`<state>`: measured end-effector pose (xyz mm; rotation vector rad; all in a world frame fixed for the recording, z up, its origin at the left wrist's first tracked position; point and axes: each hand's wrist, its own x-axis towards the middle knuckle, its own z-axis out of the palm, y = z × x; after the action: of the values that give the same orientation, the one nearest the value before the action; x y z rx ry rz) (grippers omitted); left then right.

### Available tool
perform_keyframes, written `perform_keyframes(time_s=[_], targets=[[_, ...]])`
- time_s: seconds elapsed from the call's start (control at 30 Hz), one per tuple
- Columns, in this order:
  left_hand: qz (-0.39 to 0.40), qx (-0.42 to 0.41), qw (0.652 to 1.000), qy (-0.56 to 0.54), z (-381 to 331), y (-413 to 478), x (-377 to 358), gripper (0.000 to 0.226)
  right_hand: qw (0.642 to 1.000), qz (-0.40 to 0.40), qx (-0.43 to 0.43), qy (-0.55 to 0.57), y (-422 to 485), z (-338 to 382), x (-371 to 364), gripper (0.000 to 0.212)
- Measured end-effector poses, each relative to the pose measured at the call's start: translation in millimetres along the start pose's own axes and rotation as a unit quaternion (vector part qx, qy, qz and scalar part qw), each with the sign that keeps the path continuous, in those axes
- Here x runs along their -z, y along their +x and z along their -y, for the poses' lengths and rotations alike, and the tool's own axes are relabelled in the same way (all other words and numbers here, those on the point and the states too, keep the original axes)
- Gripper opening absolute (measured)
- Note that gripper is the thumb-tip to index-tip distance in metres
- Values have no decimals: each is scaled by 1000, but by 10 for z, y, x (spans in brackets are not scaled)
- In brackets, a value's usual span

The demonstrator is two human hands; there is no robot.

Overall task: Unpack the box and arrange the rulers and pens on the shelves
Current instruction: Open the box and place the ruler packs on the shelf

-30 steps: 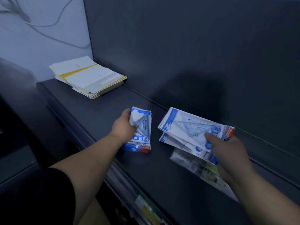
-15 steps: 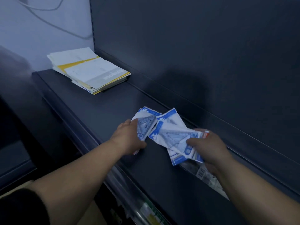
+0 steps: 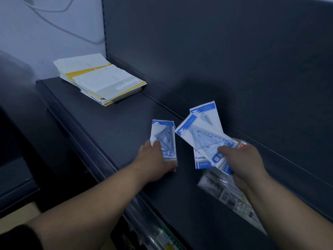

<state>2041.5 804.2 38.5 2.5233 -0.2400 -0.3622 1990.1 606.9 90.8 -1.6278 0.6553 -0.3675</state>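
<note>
A small stack of blue-and-white ruler packs (image 3: 164, 136) lies flat on the dark shelf (image 3: 108, 123). My left hand (image 3: 153, 159) rests on the stack's near end, fingers curled round its edge. My right hand (image 3: 241, 159) grips a fanned bunch of the same ruler packs (image 3: 200, 134) just to the right, thumb on top, held a little above the shelf. Under my right wrist a clear-wrapped pack (image 3: 228, 197) lies on the shelf, partly hidden by my arm.
A pile of white and yellow paper booklets (image 3: 100, 80) sits at the shelf's far left corner. The dark back panel (image 3: 234, 60) rises right behind the packs. A clear price rail (image 3: 155, 231) runs along the shelf's front edge.
The two bunches, pressed together half a second ago, have come apart. My right hand lifted its fan of packs up and to the right; my left hand keeps its stack on the shelf.
</note>
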Motion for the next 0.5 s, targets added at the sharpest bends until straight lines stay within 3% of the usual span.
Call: perform_keyframes(time_s=[0.17,0.33,0.43,0.5], targets=[[42,-63,995,-65,-142,-61,-79,55,998,-8,-39,44,43,-19,-82,17],[63,-100,988,-101,-180,-130,-110,53,996,9,-72,50,117,-62,-150,18],[11,-62,988,-140,-114,-113,-33,50,992,38,-104,54,147,-69,-230,13],[-38,-3,969,-244,-49,-62,8,48,985,75,-133,80,148,-56,-305,11]])
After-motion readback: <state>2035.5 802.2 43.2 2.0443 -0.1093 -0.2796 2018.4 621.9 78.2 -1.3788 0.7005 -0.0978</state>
